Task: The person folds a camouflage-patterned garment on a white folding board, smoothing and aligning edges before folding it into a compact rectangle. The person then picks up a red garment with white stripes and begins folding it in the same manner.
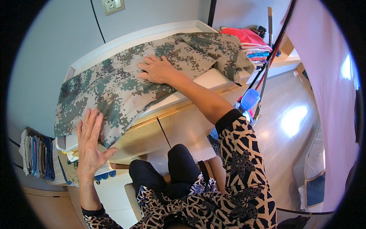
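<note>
A camouflage-patterned garment, possibly trousers, lies spread across a white tray-like top with a raised rim. Its far right part is bunched and hangs over the front edge. My right hand rests flat on the middle of the cloth, fingers spread. My left hand is at the garment's lower left end, fingers extended and thumb apart. It seems to hover over or just touch the cloth there; which of the two I cannot tell. Neither hand grips anything.
Folded clothes stand in a row at left. More folded clothes are stacked at the far right. Beside the wooden cabinet front are a blue bottle and leaning poles. A pink curtain hangs at right.
</note>
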`<state>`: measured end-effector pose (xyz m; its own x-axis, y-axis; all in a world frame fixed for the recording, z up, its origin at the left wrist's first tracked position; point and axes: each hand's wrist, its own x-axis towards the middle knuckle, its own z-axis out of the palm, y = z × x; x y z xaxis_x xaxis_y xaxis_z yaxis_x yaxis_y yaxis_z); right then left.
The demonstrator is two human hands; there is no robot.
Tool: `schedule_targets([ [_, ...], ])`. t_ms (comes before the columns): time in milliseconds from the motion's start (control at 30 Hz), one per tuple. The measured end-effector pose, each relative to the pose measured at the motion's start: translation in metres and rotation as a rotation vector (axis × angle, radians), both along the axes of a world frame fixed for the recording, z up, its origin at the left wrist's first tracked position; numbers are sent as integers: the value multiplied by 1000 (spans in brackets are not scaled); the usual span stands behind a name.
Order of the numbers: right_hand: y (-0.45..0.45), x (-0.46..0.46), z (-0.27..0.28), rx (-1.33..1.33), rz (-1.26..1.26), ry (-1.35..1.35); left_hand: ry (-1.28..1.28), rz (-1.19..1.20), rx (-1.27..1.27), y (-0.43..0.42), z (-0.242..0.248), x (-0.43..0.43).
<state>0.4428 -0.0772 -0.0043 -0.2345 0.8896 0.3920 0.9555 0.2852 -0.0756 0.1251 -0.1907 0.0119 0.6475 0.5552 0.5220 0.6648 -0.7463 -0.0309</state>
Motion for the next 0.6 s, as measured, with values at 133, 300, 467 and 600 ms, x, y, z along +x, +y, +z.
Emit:
schedule_targets([
  [133, -1, -4, 1, 1, -29, 3, -43, 26, -145, 16, -13, 3],
  [300, 2, -6, 1, -34, 2, 107, -25, -108, -35, 27, -23, -8],
  [467, 3, -6, 0, -63, 7, 136, -79, -60, -12, 19, -28, -10],
  [600, 2, -10, 1, -75, -41, 91, -141, -65, 23, 28, -32, -12],
])
